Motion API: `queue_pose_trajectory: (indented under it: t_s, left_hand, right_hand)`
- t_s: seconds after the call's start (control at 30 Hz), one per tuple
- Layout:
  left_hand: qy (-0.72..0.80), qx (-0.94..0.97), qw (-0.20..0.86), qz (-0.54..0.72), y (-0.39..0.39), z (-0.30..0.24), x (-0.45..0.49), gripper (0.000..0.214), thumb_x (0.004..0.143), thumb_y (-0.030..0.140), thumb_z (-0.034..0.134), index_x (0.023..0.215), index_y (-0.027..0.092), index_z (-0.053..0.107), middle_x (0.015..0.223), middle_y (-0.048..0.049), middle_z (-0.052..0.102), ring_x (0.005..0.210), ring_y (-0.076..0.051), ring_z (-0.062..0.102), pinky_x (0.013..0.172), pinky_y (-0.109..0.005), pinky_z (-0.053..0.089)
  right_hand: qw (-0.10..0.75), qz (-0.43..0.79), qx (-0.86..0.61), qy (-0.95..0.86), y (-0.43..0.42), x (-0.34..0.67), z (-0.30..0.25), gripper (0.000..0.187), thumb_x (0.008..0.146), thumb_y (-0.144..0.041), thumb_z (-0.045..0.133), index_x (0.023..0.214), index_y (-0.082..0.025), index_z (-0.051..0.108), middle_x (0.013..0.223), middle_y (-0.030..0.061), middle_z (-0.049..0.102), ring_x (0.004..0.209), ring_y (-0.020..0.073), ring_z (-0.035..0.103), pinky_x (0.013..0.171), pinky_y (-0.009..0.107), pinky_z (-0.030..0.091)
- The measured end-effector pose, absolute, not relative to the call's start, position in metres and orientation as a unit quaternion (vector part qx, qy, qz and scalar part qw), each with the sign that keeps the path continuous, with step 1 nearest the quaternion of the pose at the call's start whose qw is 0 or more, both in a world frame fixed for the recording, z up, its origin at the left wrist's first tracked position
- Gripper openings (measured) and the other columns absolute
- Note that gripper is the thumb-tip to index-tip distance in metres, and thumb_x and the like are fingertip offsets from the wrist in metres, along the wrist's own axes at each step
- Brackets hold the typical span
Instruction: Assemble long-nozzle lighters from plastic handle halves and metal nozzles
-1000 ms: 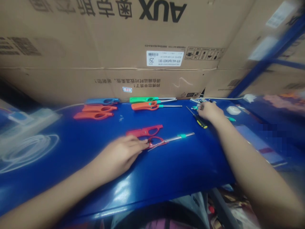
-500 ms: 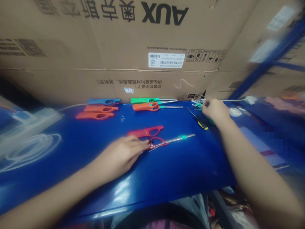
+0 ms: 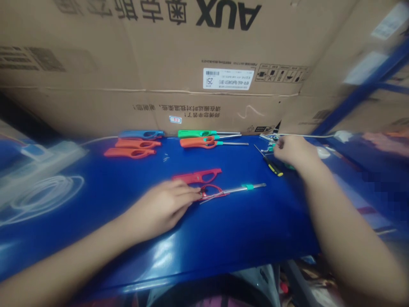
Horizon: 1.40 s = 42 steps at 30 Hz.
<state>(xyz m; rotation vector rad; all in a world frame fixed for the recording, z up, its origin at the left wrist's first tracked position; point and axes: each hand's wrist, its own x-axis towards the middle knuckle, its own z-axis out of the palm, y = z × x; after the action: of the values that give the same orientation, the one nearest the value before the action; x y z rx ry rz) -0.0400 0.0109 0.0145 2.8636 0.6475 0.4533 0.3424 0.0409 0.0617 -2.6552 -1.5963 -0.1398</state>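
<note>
My left hand (image 3: 164,204) lies on the blue table (image 3: 223,230), fingers closed over the handle end of an opened red lighter (image 3: 212,190) whose metal tube (image 3: 246,187) with a teal band points right. A loose red lighter shell half (image 3: 198,175) lies just behind it. My right hand (image 3: 292,150) reaches to the back right, fingers curled at a small heap of metal and teal parts (image 3: 268,143); what they pinch is too small to name. A yellow-and-black screwdriver (image 3: 271,164) lies just left of that hand.
Along the back lie a blue shell (image 3: 140,134) and two orange shells (image 3: 134,148), then a green lighter (image 3: 204,133) and an orange lighter (image 3: 207,143). Big cardboard boxes (image 3: 191,64) wall the rear. Clear tubing (image 3: 41,194) coils at left. A blue rack post (image 3: 361,89) rises right.
My right hand shifted slightly among the small parts at the back right. My left hand stayed on the red lighter. The view drifted a little.
</note>
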Motion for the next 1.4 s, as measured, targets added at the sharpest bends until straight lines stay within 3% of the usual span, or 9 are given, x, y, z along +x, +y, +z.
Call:
queue_pose_trajectory:
  t_s: [0.3,0.4,0.53,0.63,0.8,0.97,1.1,1.2,1.4]
  left_hand:
    - [0.211,0.959,0.089,0.166,0.011,0.017,-0.038,0.035,0.097,0.017,0.053,0.127,0.027,0.068,0.126,-0.0040,0.071,0.113,-0.023,0.067,0.098,-0.041,0.056]
    - [0.211,0.959,0.086,0.167,0.010,0.016,-0.039,0.035,0.097,0.017,0.052,0.127,0.028,0.068,0.126,-0.0035,0.072,0.113,-0.022,0.067,0.097,-0.041,0.056]
    - [0.213,0.960,0.082,0.162,0.010,0.016,-0.039,0.034,0.098,0.018,0.051,0.126,0.027,0.067,0.127,-0.0028,0.071,0.114,-0.023,0.066,0.096,-0.041,0.056]
    - [0.214,0.961,0.082,0.156,0.010,0.017,-0.039,0.033,0.098,0.019,0.051,0.127,0.028,0.067,0.127,-0.0025,0.071,0.113,-0.022,0.067,0.095,-0.040,0.055]
    - [0.212,0.961,0.080,0.160,0.010,0.017,-0.040,0.035,0.097,0.019,0.053,0.127,0.027,0.067,0.126,-0.0037,0.071,0.110,-0.022,0.067,0.097,-0.039,0.055]
    - [0.212,0.960,0.082,0.162,0.009,0.017,-0.040,0.034,0.097,0.020,0.053,0.127,0.029,0.066,0.127,-0.0023,0.071,0.111,-0.022,0.067,0.097,-0.039,0.054]
    - [0.210,0.961,0.086,0.160,0.009,0.017,-0.038,0.031,0.099,0.023,0.052,0.127,0.028,0.065,0.127,-0.0022,0.071,0.111,-0.022,0.067,0.096,-0.038,0.054]
    - [0.215,0.958,0.100,0.164,0.009,0.015,-0.037,0.028,0.100,0.025,0.053,0.125,0.027,0.065,0.123,-0.0031,0.072,0.109,-0.022,0.067,0.095,-0.038,0.054]
    - [0.251,0.946,0.142,0.147,0.007,0.015,-0.034,0.027,0.104,0.025,0.048,0.126,0.022,0.062,0.121,-0.0043,0.069,0.111,-0.020,0.064,0.098,-0.035,0.052]
  right_hand:
    - [0.092,-0.101,-0.853,-0.504,0.035,0.333,0.067,0.013,0.082,-0.030,0.056,0.082,-0.021,0.066,0.091,0.0161,0.070,0.094,0.0375,0.067,0.071,0.040,0.050]
    - [0.163,-0.063,-0.834,-0.524,0.035,0.332,0.068,0.009,0.083,-0.026,0.057,0.077,-0.022,0.062,0.084,0.0115,0.070,0.085,0.0299,0.068,0.070,0.035,0.049]
    - [0.239,0.133,-0.698,-0.662,0.032,0.315,0.061,0.014,0.086,-0.027,0.054,0.078,-0.020,0.062,0.076,0.0045,0.068,0.069,0.0182,0.063,0.065,0.028,0.047]
    - [0.178,0.197,-0.561,-0.784,0.027,0.296,0.053,0.016,0.087,-0.031,0.056,0.081,-0.020,0.065,0.075,0.0023,0.068,0.066,0.0154,0.059,0.063,0.026,0.045]
    - [0.074,0.143,-0.499,-0.851,0.022,0.285,0.043,0.013,0.087,-0.033,0.063,0.083,-0.021,0.065,0.079,0.0014,0.067,0.067,0.0148,0.056,0.060,0.025,0.037]
    - [0.129,0.067,-0.560,-0.816,0.027,0.278,0.028,0.031,0.087,-0.053,0.065,0.091,-0.023,0.062,0.095,0.0035,0.068,0.080,0.0186,0.061,0.065,0.027,0.040]
    - [0.169,0.082,-0.562,-0.806,0.033,0.269,0.013,0.015,0.091,-0.037,0.063,0.095,-0.023,0.064,0.103,0.0048,0.066,0.085,0.0184,0.062,0.069,0.027,0.042]
    - [0.196,0.105,-0.564,-0.795,0.035,0.267,0.013,0.006,0.091,-0.023,0.059,0.089,-0.021,0.065,0.096,0.0040,0.067,0.080,0.0175,0.061,0.070,0.028,0.043]
    - [0.244,0.207,-0.481,-0.816,0.017,0.254,0.033,0.011,0.092,-0.031,0.062,0.086,-0.022,0.067,0.086,0.0016,0.067,0.068,0.0152,0.057,0.064,0.028,0.045]
